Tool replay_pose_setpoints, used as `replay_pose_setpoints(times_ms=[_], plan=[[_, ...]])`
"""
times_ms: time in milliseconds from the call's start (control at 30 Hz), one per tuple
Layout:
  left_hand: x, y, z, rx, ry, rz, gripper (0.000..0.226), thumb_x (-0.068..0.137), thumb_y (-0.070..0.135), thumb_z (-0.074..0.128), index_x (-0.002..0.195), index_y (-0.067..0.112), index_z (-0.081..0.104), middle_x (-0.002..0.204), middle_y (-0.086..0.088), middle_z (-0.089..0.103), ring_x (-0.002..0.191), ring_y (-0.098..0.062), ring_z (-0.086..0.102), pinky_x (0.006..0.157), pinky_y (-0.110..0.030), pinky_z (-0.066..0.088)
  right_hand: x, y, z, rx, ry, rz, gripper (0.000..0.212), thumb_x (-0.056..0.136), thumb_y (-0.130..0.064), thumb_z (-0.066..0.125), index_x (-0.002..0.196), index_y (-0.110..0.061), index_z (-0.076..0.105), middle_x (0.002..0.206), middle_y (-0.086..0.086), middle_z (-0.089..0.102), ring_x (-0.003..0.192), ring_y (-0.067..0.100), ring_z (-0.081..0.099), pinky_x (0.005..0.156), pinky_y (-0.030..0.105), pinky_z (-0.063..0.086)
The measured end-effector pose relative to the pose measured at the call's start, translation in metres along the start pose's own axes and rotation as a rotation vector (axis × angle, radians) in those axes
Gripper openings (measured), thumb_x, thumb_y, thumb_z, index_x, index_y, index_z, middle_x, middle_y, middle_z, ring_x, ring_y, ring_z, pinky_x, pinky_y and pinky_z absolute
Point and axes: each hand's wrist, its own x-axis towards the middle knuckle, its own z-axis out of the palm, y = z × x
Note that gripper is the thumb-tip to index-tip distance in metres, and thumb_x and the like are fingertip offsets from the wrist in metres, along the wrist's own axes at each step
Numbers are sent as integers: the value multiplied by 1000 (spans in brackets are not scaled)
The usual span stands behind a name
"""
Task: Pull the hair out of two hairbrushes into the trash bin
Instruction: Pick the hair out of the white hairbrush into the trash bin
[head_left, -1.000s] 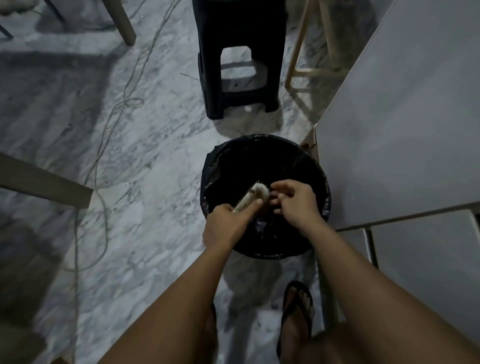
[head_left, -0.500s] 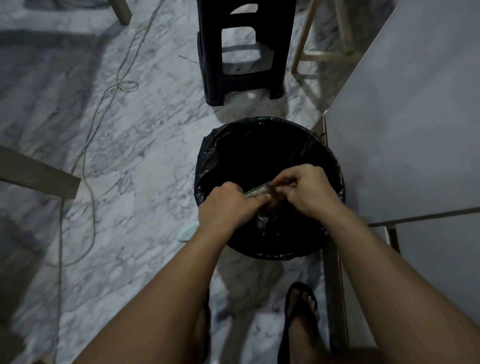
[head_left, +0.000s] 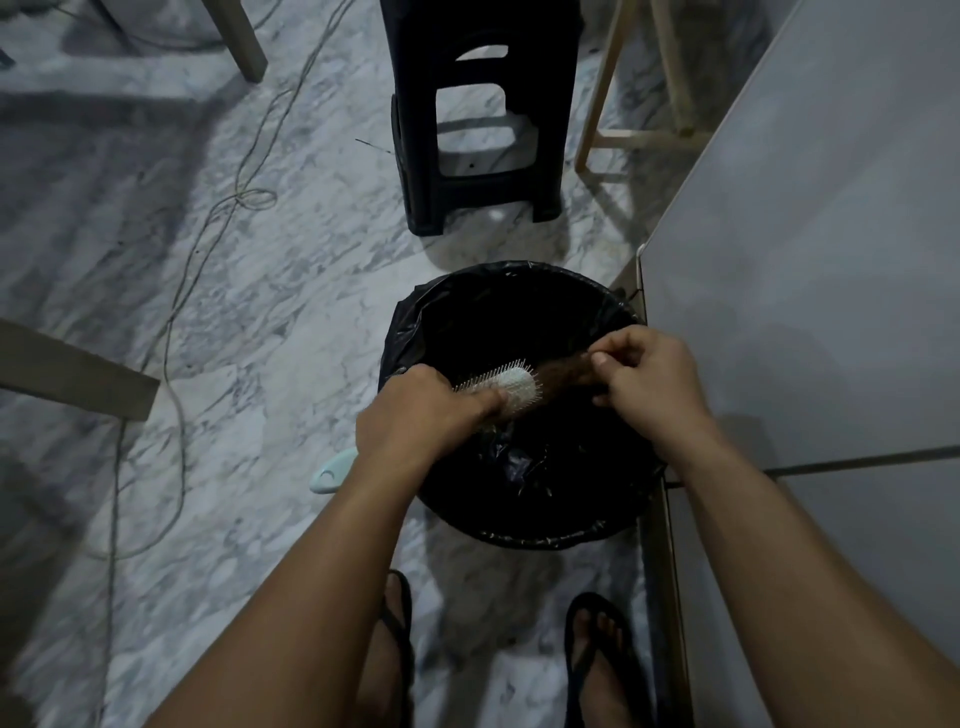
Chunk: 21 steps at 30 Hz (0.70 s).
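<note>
Left hand (head_left: 426, 415) wrapped round brush (head_left: 511, 387), fingers curled tight on neck just below head, thumb along underside of head. Brush held over bin (head_left: 410, 332), pale head pointing right and slightly up, white bristles facing up and away. Pale green handle end (head_left: 332, 473) sticking out below left wrist, over floor (head_left: 234, 312) outside bin rim. Right hand (head_left: 649, 384) just right of brush head, thumb and forefinger pinched on clump of brown hair (head_left: 563, 374), other fingers curled in. Hair stretched taut between brush head and pinch, one end caught in bristles, all of it above bin opening. Bin round, lined with black bag, crumpled plastic visible inside; contents otherwise too dark to tell. Bin standing on grey marble floor, touching or just beside table leg (head_left: 660, 519) on right. Grey tabletop (head_left: 805, 260) filling right side. Black stool (head_left: 478, 114) beyond bin, wooden legs (head_left: 597, 104) just right of it. Cable (head_left: 208, 223) trailing across floor on left. Wooden beam (head_left: 72, 374) at left edge. Two feet in black flip-flops (head_left: 597, 654) at bottom, near bin.
</note>
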Motion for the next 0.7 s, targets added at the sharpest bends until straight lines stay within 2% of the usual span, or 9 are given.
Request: replay_pose_setpoints(times_ms=[67, 133, 233, 333, 433, 533, 600, 633, 700], plan=[[-1, 3, -4, 46, 58, -9, 59, 67, 76, 60, 66, 18, 59, 70, -1, 64, 70, -24, 63, 61, -33, 42, 0, -5, 0, 148, 7, 54, 23, 90, -4, 56, 74, -20, 59, 76, 9, 67, 63, 17, 69, 58, 34, 58], [-1, 4, -10, 74, 112, -16, 57, 70, 75, 60, 66, 18, 59, 67, 1, 59, 65, -21, 57, 59, -32, 38, 4, -2, -1, 175, 65, 89, 25, 90, -4, 54, 72, -21, 59, 73, 10, 66, 57, 16, 67, 57, 34, 57], [-3, 7, -13, 109, 166, -10, 57, 72, 75, 58, 66, 18, 59, 68, 0, 59, 66, -23, 57, 58, -32, 38, 8, 8, -5, -12, 108, 108, 23, 84, -9, 52, 71, -24, 63, 75, 0, 70, 74, 21, 70, 73, 43, 60], [-9, 15, -12, 130, 204, 40, 59, 72, 77, 57, 62, 19, 53, 69, 0, 59, 72, -26, 60, 58, -32, 39, 1, 1, -4, -103, -30, 29, 24, 80, -12, 56, 90, -32, 62, 99, -5, 67, 96, 19, 65, 90, 40, 53], [-16, 26, -15, 137, 237, 84, 56, 74, 75, 57, 63, 19, 55, 64, 5, 54, 68, -23, 56, 57, -32, 37, -9, -8, 5, 59, -243, -24, 37, 83, -26, 67, 118, -30, 57, 120, -5, 61, 98, 14, 65, 89, 42, 55], [-22, 32, -16, 141, 261, 119, 55, 74, 74, 56, 65, 20, 57, 63, 6, 54, 68, -22, 56, 58, -32, 37, -15, -8, 13, -30, -303, -85, 60, 76, -26, 78, 130, -26, 50, 113, -3, 65, 90, 14, 68, 85, 33, 56], [-23, 32, -17, 143, 272, 125, 55, 75, 75, 56, 67, 20, 58, 62, 6, 55, 68, -22, 57, 58, -32, 38, -15, -6, 11, -97, -273, -87, 53, 77, -19, 77, 125, -27, 54, 95, -3, 72, 85, 12, 69, 79, 25, 54], [-22, 30, -19, 141, 282, 118, 55, 75, 75, 56, 66, 21, 58, 62, 6, 55, 68, -23, 57, 58, -32, 39, -13, -4, 8, -127, -243, -88, 42, 78, -18, 76, 116, -29, 59, 87, -4, 73, 82, 12, 69, 74, 23, 52], [-18, 26, -24, 140, 307, 90, 55, 75, 75, 55, 66, 21, 57, 63, 5, 55, 70, -25, 58, 60, -32, 40, -8, -2, 2, -212, -143, -100, 18, 79, -20, 74, 86, -35, 67, 77, -7, 73, 79, 14, 68, 72, 27, 53]])
